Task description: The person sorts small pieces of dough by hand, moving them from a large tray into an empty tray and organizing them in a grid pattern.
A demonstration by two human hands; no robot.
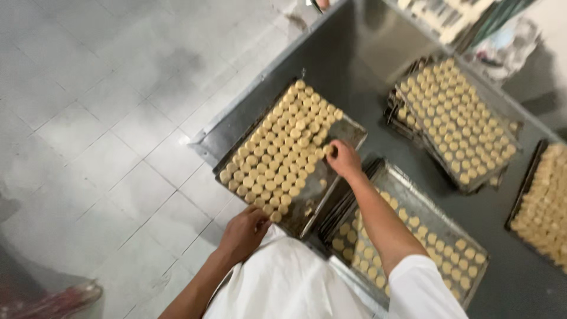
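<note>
Near the middle of the frame a metal baking tray (345, 133) lies on the grey steel worktop (354, 65), most of it packed with rows of small round pale dough pieces (283, 150), with a bare patch along its lower right side. The right hand (344, 159) reaches onto that bare side, its fingers pinched narrow around one dough piece (328, 150) at the edge of the rows. The left hand (243, 233), at lower centre, curls over the tray's near corner, gripping its rim. Just right of the right forearm, a stack of trays (440, 221) holds more scattered pieces. Toward the upper right sits another full tray (455, 121) on a stack, and a further one (540, 207) is cut by the right edge. Grey floor tiles (106, 118) fill the left half.
</note>
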